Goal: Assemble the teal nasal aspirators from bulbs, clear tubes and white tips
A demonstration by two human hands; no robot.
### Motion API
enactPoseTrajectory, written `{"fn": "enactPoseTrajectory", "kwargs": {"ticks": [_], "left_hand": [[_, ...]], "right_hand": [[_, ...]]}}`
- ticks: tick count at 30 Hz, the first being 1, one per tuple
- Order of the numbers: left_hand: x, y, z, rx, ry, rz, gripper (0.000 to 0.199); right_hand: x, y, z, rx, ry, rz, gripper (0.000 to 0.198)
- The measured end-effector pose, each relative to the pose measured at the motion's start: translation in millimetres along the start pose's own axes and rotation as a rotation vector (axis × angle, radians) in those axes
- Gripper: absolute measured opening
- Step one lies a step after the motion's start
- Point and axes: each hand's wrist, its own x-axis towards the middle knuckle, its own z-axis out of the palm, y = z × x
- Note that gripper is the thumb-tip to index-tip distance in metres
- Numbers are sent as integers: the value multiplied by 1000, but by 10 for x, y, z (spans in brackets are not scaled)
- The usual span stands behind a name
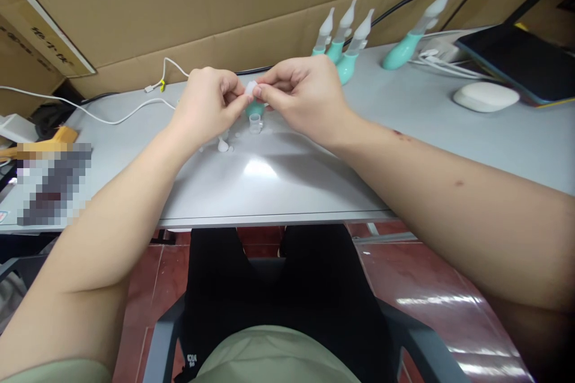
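My left hand (209,99) and my right hand (305,93) meet above the table. Their fingertips pinch a small whitish, translucent piece (251,87) between them. Just below it shows a teal bulb (255,109), partly hidden by the fingers. In front of the bulb stands a short clear plastic tube part (256,124). A white soft nozzle tip (223,145) lies on the tabletop below my left hand, beside some tiny pale pieces. Past my right hand, several teal bulb nasal aspirators with clear necks and white tips stand upright, one of them (348,63) closest.
Another aspirator (404,49) leans farther right. A white computer mouse (486,97) and a dark tablet-like device (516,60) are at the right. A white cable (117,122) crosses the left of the grey table (287,200). Cardboard (215,6) walls the back; an orange object (58,139) is at left.
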Motion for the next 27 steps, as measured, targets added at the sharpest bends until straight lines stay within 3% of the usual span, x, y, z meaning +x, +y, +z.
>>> {"fn": "enactPoseTrajectory", "kwargs": {"ticks": [3, 6, 11, 14, 18, 22, 27], "left_hand": [[-4, 12, -15, 12, 0, 2, 27], [-8, -9, -38, -35, -34, 0, 33], [8, -77, -107, -110, -114, 11, 24], [12, -85, -220, -81, -172, 96, 10], [3, -100, -340, 13, -273, 273, 20], [-9, -125, -312, 42, -297, 328, 30], [-44, -75, -190, 18, -394, 286, 33]], "right_hand": [[-36, -33, -9, 37, 110, -5, 24], [-56, -58, -36, 81, 72, 6, 27], [-30, -69, -146, 188, -18, 68, 44], [-3, -49, -262, 273, -77, 105, 40], [25, 21, -438, 309, -272, 190, 26], [44, 78, -535, 230, -445, 191, 16], [43, 42, -551, -64, -448, 154, 18]]}}
